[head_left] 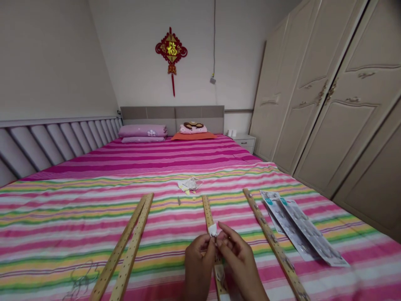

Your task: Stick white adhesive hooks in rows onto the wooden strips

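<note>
My left hand point(200, 262) and my right hand point(240, 260) meet over the middle wooden strip point(206, 210), which is pierced with small holes. Fingertips of both hands pinch together at a small metal piece whose exact kind is too small to tell. A white tag point(212, 229) stands up just beyond the fingertips. My right index finger is lifted away from the pinch. Lower on the same strip, between my wrists, sits a clear or metal fitting point(220, 274). Part of the strip is hidden by my hands.
Two drilled wooden strips point(134, 246) lie to the left, near tangled wire point(82, 279). At right is another strip point(272, 240) with metal fittings along it, beside blister cards point(305, 230). Paper scraps point(190, 184) lie ahead on the striped bedspread point(169, 217).
</note>
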{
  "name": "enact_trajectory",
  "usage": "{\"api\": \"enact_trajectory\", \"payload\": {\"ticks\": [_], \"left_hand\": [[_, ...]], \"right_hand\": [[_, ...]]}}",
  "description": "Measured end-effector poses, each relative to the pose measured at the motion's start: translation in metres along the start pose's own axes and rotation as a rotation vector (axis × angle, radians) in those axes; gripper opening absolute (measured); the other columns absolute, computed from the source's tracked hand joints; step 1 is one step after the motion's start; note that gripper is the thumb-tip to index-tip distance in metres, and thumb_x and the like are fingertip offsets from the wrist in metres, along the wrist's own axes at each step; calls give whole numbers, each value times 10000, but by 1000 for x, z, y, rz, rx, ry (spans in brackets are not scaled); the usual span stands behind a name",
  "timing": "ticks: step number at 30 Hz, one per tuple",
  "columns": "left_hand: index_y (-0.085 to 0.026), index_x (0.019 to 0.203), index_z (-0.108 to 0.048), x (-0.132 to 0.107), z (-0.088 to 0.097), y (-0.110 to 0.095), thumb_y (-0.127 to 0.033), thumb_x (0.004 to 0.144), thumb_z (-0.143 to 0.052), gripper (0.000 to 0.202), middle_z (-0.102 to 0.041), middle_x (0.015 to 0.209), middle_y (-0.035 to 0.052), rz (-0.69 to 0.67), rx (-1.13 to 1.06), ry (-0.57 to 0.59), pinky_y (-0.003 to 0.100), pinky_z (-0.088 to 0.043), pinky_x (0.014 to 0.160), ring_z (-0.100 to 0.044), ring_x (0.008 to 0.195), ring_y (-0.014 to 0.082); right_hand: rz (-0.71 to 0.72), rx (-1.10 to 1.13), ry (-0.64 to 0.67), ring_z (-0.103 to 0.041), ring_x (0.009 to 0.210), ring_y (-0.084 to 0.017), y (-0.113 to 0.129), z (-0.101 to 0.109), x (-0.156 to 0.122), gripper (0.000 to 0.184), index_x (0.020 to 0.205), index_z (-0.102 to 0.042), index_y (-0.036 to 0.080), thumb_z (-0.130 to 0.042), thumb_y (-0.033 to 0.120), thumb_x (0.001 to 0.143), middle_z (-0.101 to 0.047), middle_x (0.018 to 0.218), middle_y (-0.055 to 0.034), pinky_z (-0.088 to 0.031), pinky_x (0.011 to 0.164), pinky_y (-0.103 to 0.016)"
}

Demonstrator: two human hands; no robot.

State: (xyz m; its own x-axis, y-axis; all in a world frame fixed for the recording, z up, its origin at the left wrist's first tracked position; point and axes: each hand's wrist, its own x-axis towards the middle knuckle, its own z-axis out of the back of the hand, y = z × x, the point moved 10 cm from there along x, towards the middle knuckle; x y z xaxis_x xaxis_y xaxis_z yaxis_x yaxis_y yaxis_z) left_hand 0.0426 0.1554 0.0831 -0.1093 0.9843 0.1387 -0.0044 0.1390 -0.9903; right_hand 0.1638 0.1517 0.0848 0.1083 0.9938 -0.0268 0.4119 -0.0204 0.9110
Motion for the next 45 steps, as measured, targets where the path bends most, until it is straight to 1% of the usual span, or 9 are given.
{"api": "enact_trajectory", "payload": {"ticks": [6, 11, 15, 21, 26, 30, 34, 40, 45], "left_hand": [[-177, 604, -617, 0, -8, 0, -332, 773, -561, 236, -618, 558, 1, 12, -35, 67, 210, -431, 536, -571, 558, 149], [-168, 680, -686, -1, -11, 0, -304, 759, -566, 197, -677, 631, 27, 37, -42, 102, 242, -457, 608, -601, 616, 173], [-166, 618, -704, 0, -16, 1, -283, 729, -582, 203, -671, 578, 20, 72, -113, 141, 239, -442, 582, -591, 590, 168], [-134, 752, -734, 1, -18, 48, -383, 642, -681, 277, -711, 648, 53, 347, -256, 155, 260, -446, 593, -614, 594, 166], [-153, 821, -713, 26, 11, 45, -419, 578, -730, 360, -732, 776, 70, 251, -227, -9, 264, -474, 631, -646, 738, 196], [-139, 812, -713, 51, 11, 41, -380, 560, -756, 351, -728, 728, 62, 215, -248, 22, 275, -491, 658, -652, 712, 186], [-117, 773, -710, 71, 7, 50, -340, 548, -770, 323, -723, 683, 58, 209, -261, 24, 282, -502, 651, -652, 655, 174], [-102, 769, -683, 93, 6, 76, -224, 573, -773, 248, -702, 647, 35, 279, -226, -4, 259, -504, 658, -647, 632, 144], [-111, 805, -612, 101, 5, 97, -213, 794, -611, 103, -640, 704, -13, 394, -121, -26, 264, -512, 604, -602, 605, 98]], "right_hand": [[9, -87, 34, -518, 459, -122, -3, 5, 13, 298, 794, -726, 165, -753, 398, 611, -614, 497, 7, -429, 465, -229], [17, -138, 33, -531, 448, -127, -4, 13, 21, 241, 695, -698, 161, -778, 360, 584, -633, 513, 2, -441, 460, -240], [16, -117, 86, -546, 424, -134, -6, 11, 19, 228, 680, -660, 167, -766, 356, 609, -610, 476, 19, -439, 448, -240], [37, -108, 84, -542, 456, -115, -11, 18, 25, 195, 674, -647, 168, -734, 342, 660, -613, 517, 25, -433, 465, -219], [-32, -69, 32, -544, 479, -99, -22, 25, 47, 212, 682, -683, 137, -770, 314, 602, -638, 530, 10, -442, 472, -194], [-85, -66, 29, -570, 471, -104, -36, 22, 67, 221, 664, -688, 125, -790, 289, 556, -645, 509, 6, -473, 480, -202], [-124, -71, 23, -575, 464, -94, -48, 19, 83, 199, 625, -674, 125, -785, 277, 559, -644, 506, 13, -490, 484, -201], [-187, -156, -2, -584, 477, -87, -65, 19, 108, 130, 656, -637, 119, -717, 216, 690, -647, 546, 20, -502, 510, -204], [-269, -290, -3, -619, 683, -119, -87, 22, 122, 157, 944, -595, 124, -547, 252, 867, -642, 878, -20, -530, 602, -280]]}}
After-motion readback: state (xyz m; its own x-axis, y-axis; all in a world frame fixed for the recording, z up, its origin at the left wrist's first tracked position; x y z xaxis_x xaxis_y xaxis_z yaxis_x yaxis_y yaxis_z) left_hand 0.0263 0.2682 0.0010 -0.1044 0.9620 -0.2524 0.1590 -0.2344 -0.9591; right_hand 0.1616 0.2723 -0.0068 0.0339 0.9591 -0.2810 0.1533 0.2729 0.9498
